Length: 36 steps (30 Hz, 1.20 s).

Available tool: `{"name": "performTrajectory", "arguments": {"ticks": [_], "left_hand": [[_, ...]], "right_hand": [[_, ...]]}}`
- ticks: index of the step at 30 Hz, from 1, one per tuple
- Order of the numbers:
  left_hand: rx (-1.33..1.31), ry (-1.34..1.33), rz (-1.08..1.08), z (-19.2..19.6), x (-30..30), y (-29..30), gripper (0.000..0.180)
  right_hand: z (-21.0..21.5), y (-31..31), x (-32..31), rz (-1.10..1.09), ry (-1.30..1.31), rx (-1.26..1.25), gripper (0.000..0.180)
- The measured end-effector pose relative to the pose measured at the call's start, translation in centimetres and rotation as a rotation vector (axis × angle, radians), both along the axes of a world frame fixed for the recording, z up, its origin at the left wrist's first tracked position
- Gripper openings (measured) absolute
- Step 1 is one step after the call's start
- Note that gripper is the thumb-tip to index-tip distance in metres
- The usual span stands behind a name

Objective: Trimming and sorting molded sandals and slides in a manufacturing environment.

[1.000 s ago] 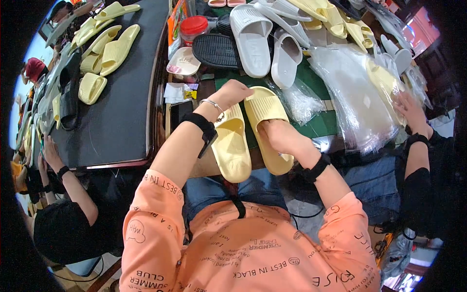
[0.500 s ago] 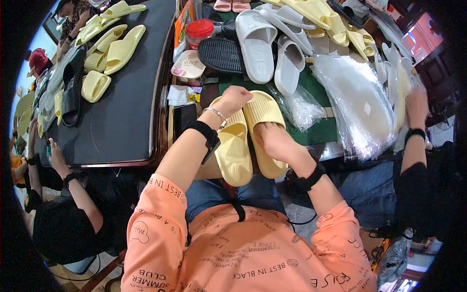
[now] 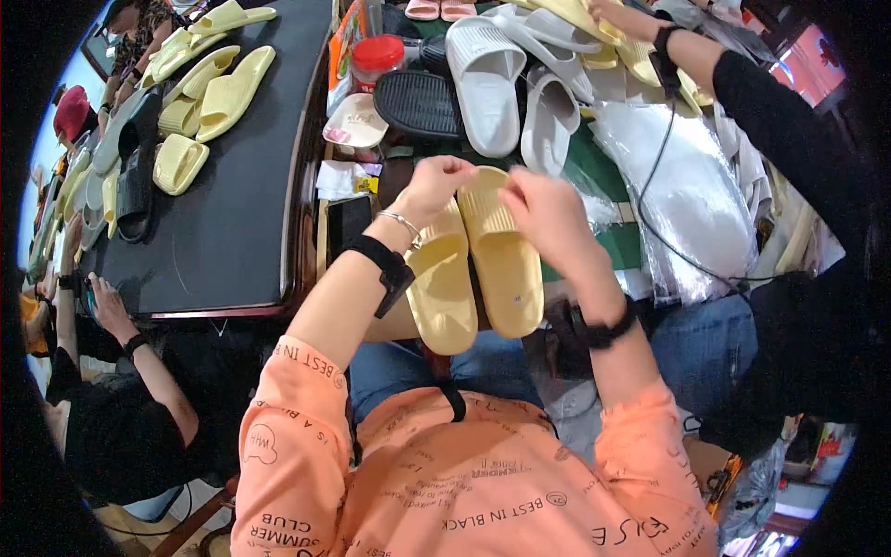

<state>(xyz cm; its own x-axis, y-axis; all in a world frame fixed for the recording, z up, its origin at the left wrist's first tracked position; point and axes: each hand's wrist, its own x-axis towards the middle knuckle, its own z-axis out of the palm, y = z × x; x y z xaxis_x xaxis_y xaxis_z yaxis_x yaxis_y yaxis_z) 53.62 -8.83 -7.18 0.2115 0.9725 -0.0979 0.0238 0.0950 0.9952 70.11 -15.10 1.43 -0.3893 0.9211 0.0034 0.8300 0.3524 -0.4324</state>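
Observation:
Two pale yellow slide slippers lie side by side before me at the table's near edge, the left slipper (image 3: 444, 288) and the right slipper (image 3: 509, 269), straps toward the far side. My left hand (image 3: 440, 186) is closed in a pinch above the left slipper's strap end; what it holds, if anything, is too small to make out. Over the outer edge of the right slipper's strap hovers my right hand (image 3: 549, 218), its fingers curled in a pinch. Whatever lies between those fingers is hidden.
Grey slippers (image 3: 486, 88), a black sole (image 3: 418, 104) and a red-lidded jar (image 3: 376, 60) stand beyond. Clear plastic bags (image 3: 682, 200) lie to the right, a dark phone (image 3: 348, 227) left. A co-worker's arm (image 3: 691, 58) reaches over yellow slippers; a cable hangs from it.
My right hand has come out from under the right slipper's strap and risen beside it. My left hand shifted slightly. The co-worker's arm at right swung forward to the far yellow slippers.

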Motion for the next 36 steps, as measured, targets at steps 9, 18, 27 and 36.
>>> {"name": "performTrajectory", "arguments": {"ticks": [9, 18, 27, 36], "left_hand": [[-0.249, -0.435, 0.067, 0.2, -0.2, -0.3, 0.048], [-0.253, -0.330, 0.122, 1.3, 0.5, -1.1, 0.066], [0.231, 0.172, 0.301, -1.8, 0.0, -1.0, 0.030], [-0.016, -0.193, 0.193, -0.5, -0.1, -1.8, 0.015]], "right_hand": [[-8.5, 6.4, -1.0, -0.066, 1.004, -0.218, 0.015], [-7.4, 4.9, -3.5, 0.040, 0.571, 0.011, 0.019], [-9.2, 6.6, -3.6, -0.137, 0.809, -0.061, 0.013], [-8.6, 5.2, -4.1, -0.172, 0.777, 0.163, 0.017]]}}
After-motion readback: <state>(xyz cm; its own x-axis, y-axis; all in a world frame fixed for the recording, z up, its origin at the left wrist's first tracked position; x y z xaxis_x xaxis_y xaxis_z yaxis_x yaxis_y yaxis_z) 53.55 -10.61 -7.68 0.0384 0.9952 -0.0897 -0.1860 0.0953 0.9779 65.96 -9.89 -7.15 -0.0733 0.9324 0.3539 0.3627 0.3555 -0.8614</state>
